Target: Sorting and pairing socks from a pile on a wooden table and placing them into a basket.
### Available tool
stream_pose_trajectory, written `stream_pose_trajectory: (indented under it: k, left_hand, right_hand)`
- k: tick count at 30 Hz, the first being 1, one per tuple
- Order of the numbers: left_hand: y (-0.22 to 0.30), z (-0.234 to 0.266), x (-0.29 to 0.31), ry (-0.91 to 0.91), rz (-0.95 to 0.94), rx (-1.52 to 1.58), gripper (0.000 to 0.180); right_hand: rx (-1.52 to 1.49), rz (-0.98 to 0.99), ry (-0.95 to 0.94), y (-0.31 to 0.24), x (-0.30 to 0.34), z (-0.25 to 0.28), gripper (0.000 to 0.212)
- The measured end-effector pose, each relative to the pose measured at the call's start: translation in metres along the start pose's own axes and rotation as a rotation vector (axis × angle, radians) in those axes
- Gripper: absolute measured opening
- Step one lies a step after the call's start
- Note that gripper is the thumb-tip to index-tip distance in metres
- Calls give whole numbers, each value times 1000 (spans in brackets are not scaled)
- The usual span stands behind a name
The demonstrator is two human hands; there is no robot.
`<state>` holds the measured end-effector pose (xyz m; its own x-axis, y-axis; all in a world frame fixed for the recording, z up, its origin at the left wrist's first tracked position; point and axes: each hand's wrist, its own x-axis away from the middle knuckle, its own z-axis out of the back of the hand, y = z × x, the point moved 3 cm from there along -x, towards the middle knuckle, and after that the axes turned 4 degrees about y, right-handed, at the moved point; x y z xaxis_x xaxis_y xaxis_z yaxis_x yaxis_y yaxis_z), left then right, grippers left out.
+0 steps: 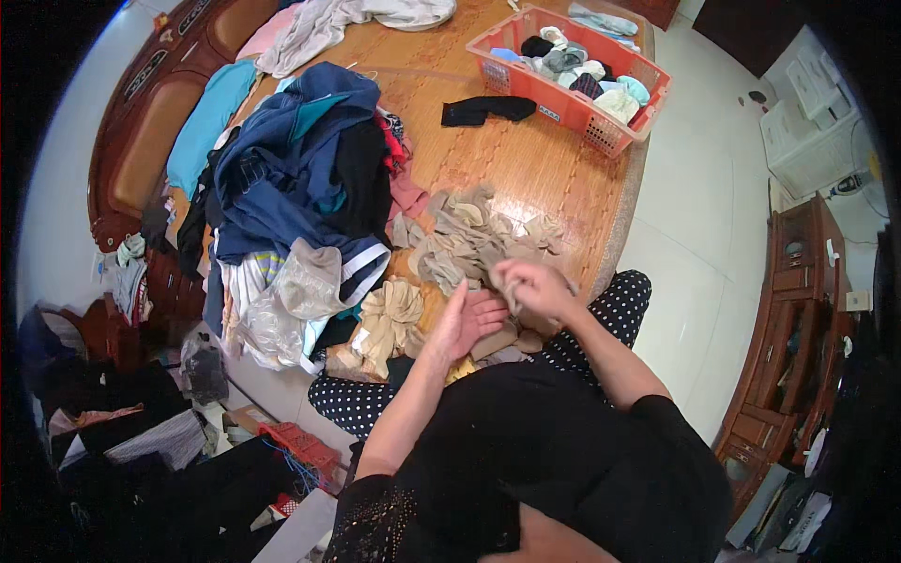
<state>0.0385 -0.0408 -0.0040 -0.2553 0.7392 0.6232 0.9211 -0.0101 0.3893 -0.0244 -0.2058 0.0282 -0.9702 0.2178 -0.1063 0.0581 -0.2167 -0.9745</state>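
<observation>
While your right hand (pixel 533 286) pinches a beige stocking (pixel 512 298) at the near edge of the wooden table (pixel 526 169), your left hand (pixel 466 321) lies open, palm up, just beside it, touching the same stocking. Loose beige stocking pile (pixel 474 239) sits just beyond both hands. Rolled beige bundle (pixel 387 319) lies left of them, by the clothes heap (pixel 300 188). Orange basket (pixel 648 103) of socks at the far right corner; black sock (pixel 488 110) just beside it.
</observation>
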Motion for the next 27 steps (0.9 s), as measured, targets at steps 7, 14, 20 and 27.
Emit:
stream_pose_trajectory:
  k: [7,14,20,27]
  left_hand:
    - [-6,33,-10,85,-100,141,30]
    - [38,20,19,-29,-416,217,44]
    - [51,19,32,-120,-403,290,49]
    - [55,7,45,-183,-401,302,53]
  right_hand:
    - [442,568,-99,-59,26,-49,15]
    - [190,74,-459,-31,37,-51,14]
    - [396,-69,52,15,-5,-23,9]
    - [751,167,226,45,-49,-18,12]
